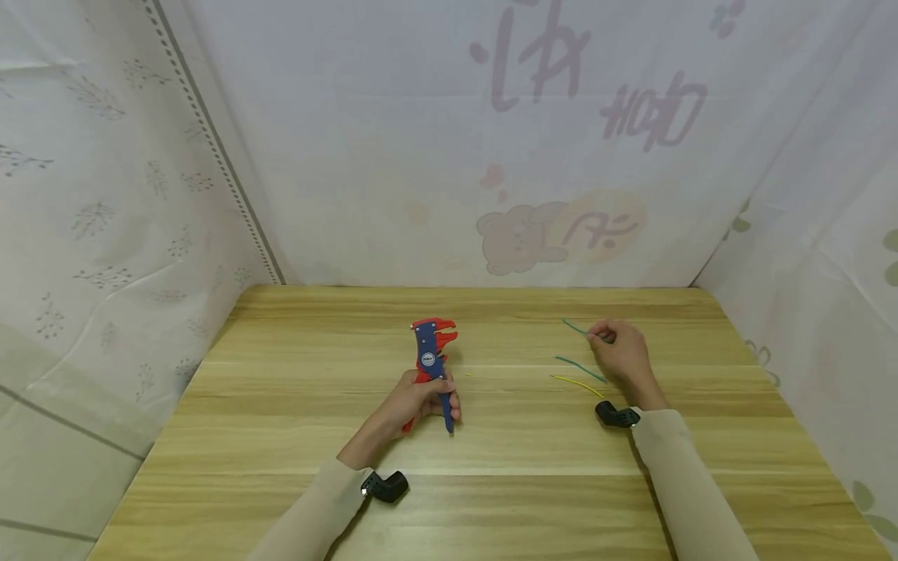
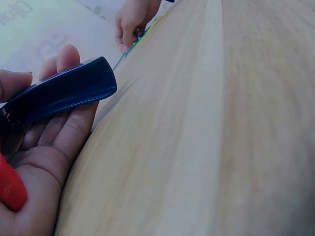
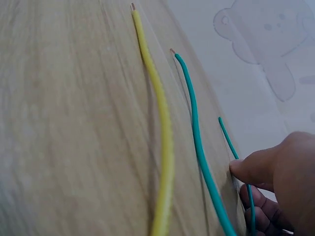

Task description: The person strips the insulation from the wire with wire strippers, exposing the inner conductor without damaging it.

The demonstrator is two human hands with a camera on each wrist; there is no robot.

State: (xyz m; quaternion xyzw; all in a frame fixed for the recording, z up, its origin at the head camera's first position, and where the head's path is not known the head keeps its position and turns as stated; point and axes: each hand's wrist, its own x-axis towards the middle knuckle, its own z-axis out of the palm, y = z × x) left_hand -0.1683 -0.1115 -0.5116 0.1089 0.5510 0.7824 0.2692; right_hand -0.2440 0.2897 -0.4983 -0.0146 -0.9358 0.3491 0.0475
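Observation:
My left hand (image 1: 424, 399) grips a wire stripper (image 1: 428, 354) with red and blue handles, its head pointing away from me. In the left wrist view the blue handle (image 2: 64, 91) lies across the fingers and the red handle (image 2: 11, 187) sits by the palm. On the right, my right hand (image 1: 623, 354) pinches a green wire (image 1: 575, 326) between thumb and fingers at the table. The near tip of this wire shows no bare copper in the right wrist view. Beside that hand lie a second green wire (image 3: 197, 132) and a yellow wire (image 3: 165, 132), each with a bare copper end.
A tiny yellow scrap (image 1: 468, 375) lies on the wooden table (image 1: 505, 444) right of the wire stripper. Printed cloth (image 1: 393, 156) hangs behind the table and along both sides. Black wrist cameras (image 1: 389, 487) are strapped over both sleeves.

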